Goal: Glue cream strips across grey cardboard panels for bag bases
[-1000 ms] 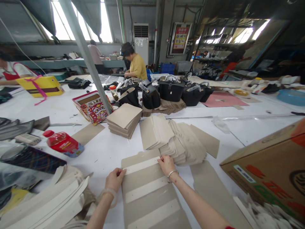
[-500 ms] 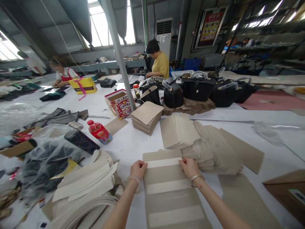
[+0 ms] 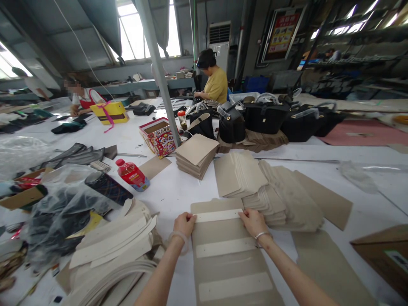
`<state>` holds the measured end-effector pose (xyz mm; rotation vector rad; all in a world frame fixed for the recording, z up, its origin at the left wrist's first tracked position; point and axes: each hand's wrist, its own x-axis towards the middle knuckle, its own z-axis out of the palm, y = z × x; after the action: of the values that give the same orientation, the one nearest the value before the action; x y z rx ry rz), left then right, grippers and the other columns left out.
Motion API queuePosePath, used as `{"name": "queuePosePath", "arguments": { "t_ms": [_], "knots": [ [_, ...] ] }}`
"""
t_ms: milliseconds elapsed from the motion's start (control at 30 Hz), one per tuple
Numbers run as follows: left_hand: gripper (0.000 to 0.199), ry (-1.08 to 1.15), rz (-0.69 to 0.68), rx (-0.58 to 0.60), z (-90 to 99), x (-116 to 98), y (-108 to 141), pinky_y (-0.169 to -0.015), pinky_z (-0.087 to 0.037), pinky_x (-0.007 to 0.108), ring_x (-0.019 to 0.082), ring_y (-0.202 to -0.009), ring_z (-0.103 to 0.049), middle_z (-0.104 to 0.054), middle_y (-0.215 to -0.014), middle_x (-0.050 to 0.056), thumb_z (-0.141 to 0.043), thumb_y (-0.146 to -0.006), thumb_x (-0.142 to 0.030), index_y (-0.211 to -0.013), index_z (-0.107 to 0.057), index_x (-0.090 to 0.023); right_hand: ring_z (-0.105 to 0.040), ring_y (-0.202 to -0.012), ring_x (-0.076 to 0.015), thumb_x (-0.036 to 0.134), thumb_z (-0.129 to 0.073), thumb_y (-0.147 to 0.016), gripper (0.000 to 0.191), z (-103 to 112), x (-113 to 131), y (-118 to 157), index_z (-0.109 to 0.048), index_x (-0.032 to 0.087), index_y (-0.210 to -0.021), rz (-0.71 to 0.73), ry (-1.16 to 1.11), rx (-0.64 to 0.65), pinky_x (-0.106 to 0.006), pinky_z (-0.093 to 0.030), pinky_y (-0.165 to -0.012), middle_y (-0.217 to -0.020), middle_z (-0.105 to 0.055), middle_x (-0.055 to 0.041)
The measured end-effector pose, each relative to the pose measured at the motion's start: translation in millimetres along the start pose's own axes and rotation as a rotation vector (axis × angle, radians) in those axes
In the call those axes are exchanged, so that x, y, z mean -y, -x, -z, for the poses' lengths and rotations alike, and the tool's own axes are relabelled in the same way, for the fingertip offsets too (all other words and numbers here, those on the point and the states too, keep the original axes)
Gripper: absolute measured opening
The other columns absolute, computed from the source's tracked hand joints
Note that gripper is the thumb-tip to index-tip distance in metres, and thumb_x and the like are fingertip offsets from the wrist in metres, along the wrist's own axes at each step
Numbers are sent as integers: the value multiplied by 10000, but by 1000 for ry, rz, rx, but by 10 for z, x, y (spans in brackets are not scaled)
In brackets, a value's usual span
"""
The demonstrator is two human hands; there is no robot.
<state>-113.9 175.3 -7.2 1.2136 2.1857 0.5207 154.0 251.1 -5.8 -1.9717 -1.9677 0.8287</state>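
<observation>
A pale strip [image 3: 218, 215] lies across the upper part of a long beige panel [image 3: 223, 234], its two ends pinched between my fingers. My left hand [image 3: 185, 224] closes on the left end, at the panel's edge. On the right end, my right hand [image 3: 255, 222] grips with thumb and fingers. Below it, two more pale strips cross the same panel: a middle strip [image 3: 225, 247] and a lower strip [image 3: 236, 287]. Left of my left forearm lies a pile of curved pale strips [image 3: 114, 238].
Beige panels [image 3: 245, 174] are fanned out beyond my right hand, near a squared stack [image 3: 196, 155]. A red bottle [image 3: 132, 174], a patterned box [image 3: 159, 138] and black handbags [image 3: 264, 117] stand farther back. A cardboard box [image 3: 385, 255] is at right. Across the table, a person in yellow [image 3: 215, 85] works.
Both hands keep their grip on the strip and have hardly moved. Across the table, the person in yellow has shifted their hands slightly.
</observation>
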Motion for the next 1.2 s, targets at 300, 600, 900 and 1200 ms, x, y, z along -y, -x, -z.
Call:
{"name": "queuePosePath", "arguments": {
  "t_ms": [300,600,900,1200],
  "knots": [
    [267,-18,-5,-7,1,-7,6,-617,-362,241,156,-699,-574,-666,-740,66,-510,-750,-386,-722,-638,-153,-599,-620,-185,349,-459,-778,271,-13,-4,-1,-610,177,-633,0,7,-6,-234,-365,-587,-629,-658,-83],
    [291,-65,8,-11,-42,0,-9,-607,-357,233,151,-707,-580,-671,-760,62,-493,-767,-407,-750,-639,-157,-596,-629,-176,336,-459,-789,275,-13,3,4,-625,170,-646,10,39,-17,-234,-355,-592,-663,-671,-92],
    [282,-91,-2,-5,-33,-4,6,-613,-368,226,147,-725,-591,-678,-777,49,-483,-777,-409,-760,-632,-170,-598,-624,-170,331,-455,-792,272,-28,-14,3,-620,173,-646,16,36,-27,-229,-352,-590,-633,-661,-73],
    [268,-100,8,-4,-15,-48,45,-628,-376,236,153,-729,-592,-676,-758,37,-483,-775,-409,-758,-622,-180,-616,-678,-194,318,-468,-795,264,-30,16,2,-638,168,-659,-4,46,-30,-242,-360,-621,-680,-677,-96]
  ]
}}
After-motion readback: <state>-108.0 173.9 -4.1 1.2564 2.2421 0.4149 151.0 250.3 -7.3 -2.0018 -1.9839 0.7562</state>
